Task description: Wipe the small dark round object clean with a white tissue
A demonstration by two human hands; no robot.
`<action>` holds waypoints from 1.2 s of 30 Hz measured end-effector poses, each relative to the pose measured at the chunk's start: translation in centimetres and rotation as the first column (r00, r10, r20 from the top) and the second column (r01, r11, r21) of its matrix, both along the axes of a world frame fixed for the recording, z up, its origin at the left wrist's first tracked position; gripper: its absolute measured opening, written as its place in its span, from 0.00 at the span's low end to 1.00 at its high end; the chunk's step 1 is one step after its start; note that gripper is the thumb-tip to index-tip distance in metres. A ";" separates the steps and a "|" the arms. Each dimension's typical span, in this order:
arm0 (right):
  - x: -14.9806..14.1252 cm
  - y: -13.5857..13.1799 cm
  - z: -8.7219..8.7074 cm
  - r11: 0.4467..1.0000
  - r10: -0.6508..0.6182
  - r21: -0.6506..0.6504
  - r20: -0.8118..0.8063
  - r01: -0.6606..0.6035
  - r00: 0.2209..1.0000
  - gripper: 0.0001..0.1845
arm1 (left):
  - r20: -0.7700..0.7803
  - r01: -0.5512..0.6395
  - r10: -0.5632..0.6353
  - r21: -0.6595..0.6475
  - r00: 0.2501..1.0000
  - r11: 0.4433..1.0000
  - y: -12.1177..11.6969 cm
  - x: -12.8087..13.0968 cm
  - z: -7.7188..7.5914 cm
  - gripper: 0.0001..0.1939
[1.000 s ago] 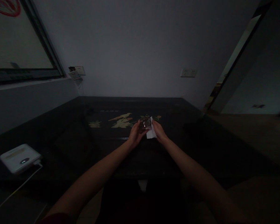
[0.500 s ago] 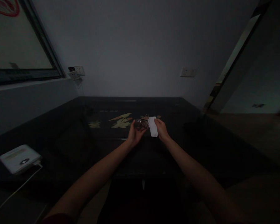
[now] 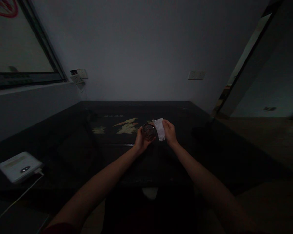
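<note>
Mostly I see a dark table filling the middle and lower part of the frame, its top dim except for a pale inlaid pattern of birds and flowers near the centre. Behind it a plain grey wall takes up the upper half, with a window frame at the upper left and a doorway edge slanting down the upper right. Two wall sockets show on that wall, one left of centre with something plugged in, one right of centre. At the lower left a white flat device lies on the table, a white cable running from it toward the bottom edge.

Both forearms reach up from the bottom edge and meet at frame centre. My left hand is wrapped around a small round clear object, seemingly a little glass vessel, held just above the table; the dimness keeps me from telling more. My right hand pinches a crumpled white cloth or tissue, which sits just right of the glass object and looks to touch its side. The two hands are close together, each closed on its own thing.
</note>
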State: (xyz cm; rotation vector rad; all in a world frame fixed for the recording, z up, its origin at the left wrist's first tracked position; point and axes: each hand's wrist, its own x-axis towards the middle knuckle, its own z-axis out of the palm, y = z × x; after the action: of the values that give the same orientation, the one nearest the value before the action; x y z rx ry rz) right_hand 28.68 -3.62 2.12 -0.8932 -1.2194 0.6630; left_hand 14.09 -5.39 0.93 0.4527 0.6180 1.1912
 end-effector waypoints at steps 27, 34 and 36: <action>-1.4 -1.6 -0.5 0.935 -0.043 0.248 0.789 -0.253 0.612 0.28 | 0.124 -0.178 0.168 0.075 0.978 0.981 1.6 -0.6 -0.4 0.17; -2.2 -2.2 -0.6 0.886 -0.058 0.304 0.822 -0.350 0.567 0.37 | 0.060 -0.200 0.194 0.117 0.979 0.973 2.4 -1.3 -0.8 0.20; -2.4 -2.4 -0.7 0.872 -0.064 0.316 0.831 -0.374 0.553 0.38 | 0.052 -0.164 0.158 0.128 0.986 0.978 2.4 -1.4 -0.9 0.21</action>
State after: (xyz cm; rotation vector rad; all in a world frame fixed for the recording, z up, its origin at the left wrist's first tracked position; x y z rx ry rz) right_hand 26.26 -5.98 1.47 -0.6731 -2.2393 -0.0002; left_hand 12.73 -3.02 0.03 0.4948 0.5502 1.3980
